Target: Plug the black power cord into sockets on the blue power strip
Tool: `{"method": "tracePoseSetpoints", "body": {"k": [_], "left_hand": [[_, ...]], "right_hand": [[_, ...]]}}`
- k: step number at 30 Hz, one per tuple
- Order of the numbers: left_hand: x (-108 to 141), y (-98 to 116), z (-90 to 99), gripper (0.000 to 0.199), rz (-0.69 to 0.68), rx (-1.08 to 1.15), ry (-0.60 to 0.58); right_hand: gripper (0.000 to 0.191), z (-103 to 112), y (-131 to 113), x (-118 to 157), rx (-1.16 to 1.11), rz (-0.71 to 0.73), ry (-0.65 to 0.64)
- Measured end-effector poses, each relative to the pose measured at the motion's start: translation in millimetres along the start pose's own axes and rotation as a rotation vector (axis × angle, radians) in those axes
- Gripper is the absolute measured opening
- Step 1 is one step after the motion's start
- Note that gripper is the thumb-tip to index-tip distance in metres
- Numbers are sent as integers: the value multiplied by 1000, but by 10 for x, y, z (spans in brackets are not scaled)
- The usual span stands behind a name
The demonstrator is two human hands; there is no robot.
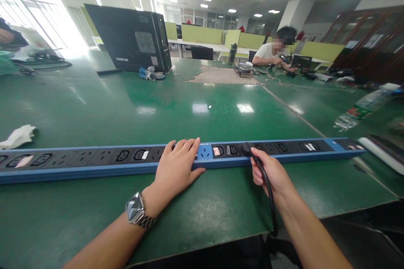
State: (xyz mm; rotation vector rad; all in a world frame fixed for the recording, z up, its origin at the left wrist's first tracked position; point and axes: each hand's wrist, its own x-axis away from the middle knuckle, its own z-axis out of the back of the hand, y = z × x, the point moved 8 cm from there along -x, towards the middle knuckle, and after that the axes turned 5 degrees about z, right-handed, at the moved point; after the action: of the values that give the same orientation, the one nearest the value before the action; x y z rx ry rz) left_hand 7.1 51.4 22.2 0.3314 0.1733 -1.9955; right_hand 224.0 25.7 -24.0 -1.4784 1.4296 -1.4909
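Observation:
A long blue-edged power strip (183,166) with black sockets lies across the green table in front of me. My left hand (177,162) is laid over its middle, fingers across the top to the far edge and thumb against the near side, gripping it. Just right of that hand is a blue socket (205,151). My right hand (268,172) is closed on a black power plug (247,149), which sits at a socket in the strip's right half; how deep it is cannot be told. A thick black cord (269,189) hangs from the plug past the table's near edge.
A black computer case (126,38) stands at the back left, with gloves (151,74) beside it. White tissue (19,136) lies at the left and a plastic bottle (362,107) at the right. Another person (268,52) works across the table (176,109).

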Motion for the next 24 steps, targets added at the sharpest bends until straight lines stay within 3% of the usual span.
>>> {"method": "tracePoseSetpoints", "body": {"k": [3, 5, 9, 12, 16, 21, 24], "left_hand": [[0, -4, -5, 70, 8, 6, -10], [0, -3, -1, 70, 7, 8, -8], [-11, -2, 2, 70, 16, 5, -20], [-21, 3, -3, 71, 22, 11, -33], [-21, 4, -5, 70, 16, 20, -17], [-8, -27, -16, 69, 10, 22, -10], [-15, 10, 12, 80, 10, 77, 6]], "right_hand": [[39, 169, -338, 61, 5, 162, -15], [37, 467, -583, 56, 8, 248, 14], [37, 1314, -669, -139, 170, 126, 135], [40, 1642, -548, -287, 192, 20, 95], [40, 1619, -447, -354, 200, -27, 30], [40, 1664, -516, -281, 132, -62, 117], [42, 1467, -731, -137, 78, 88, 144]]}}
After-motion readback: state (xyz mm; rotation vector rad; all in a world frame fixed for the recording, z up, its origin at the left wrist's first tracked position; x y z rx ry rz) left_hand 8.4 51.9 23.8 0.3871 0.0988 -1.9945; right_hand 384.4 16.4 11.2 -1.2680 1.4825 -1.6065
